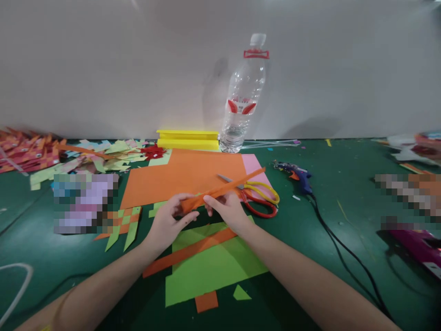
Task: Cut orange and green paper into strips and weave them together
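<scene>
My left hand (168, 218) has its fingers behind the left end of an orange paper strip (222, 187), with the thumb below it. My right hand (231, 212) pinches the same strip near its middle, and the far end sticks out up to the right. Under the strip lie scissors (260, 209) with one red and one yellow handle, resting on orange paper sheets (155, 179) and a pink sheet (253, 163). Below my hands is a green paper sheet (213, 259) with another orange strip (186, 254) across it.
A tilted plastic bottle (243, 101) leans near the wall beside a folded yellow piece (188, 140). A blue glue gun (299, 177) with a black cord lies at right. Paper scraps (113, 154) heap at left, near a woven paper piece (126, 225).
</scene>
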`<state>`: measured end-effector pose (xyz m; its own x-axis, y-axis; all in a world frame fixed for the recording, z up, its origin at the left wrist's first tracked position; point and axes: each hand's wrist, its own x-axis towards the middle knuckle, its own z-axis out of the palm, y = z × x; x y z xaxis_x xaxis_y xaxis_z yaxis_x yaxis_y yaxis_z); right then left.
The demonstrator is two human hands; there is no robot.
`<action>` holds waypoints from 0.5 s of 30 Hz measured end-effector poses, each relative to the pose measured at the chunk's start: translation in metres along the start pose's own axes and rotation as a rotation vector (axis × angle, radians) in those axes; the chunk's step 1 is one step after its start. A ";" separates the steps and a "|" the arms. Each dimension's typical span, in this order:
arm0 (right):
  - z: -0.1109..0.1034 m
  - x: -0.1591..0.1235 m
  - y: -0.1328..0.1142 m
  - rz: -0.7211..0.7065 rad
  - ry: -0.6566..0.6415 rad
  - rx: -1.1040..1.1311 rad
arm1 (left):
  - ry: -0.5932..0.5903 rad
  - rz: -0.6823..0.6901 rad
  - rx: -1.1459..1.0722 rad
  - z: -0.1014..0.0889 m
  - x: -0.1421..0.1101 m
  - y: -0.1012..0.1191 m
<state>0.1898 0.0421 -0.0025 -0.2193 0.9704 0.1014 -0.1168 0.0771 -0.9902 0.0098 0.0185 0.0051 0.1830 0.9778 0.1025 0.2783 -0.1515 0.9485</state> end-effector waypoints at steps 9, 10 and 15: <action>0.000 0.001 0.007 0.002 -0.036 0.057 | -0.026 -0.084 -0.076 -0.002 0.006 -0.001; 0.000 0.001 0.009 0.005 -0.056 0.031 | -0.025 -0.074 -0.098 -0.001 0.007 -0.001; 0.001 -0.002 0.006 0.042 -0.118 -0.048 | -0.055 -0.065 -0.173 -0.001 0.008 -0.001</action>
<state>0.1887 0.0404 -0.0087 -0.3354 0.9397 0.0672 -0.0588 0.0503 -0.9970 0.0101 0.0263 0.0047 0.2226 0.9745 0.0273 0.1259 -0.0565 0.9904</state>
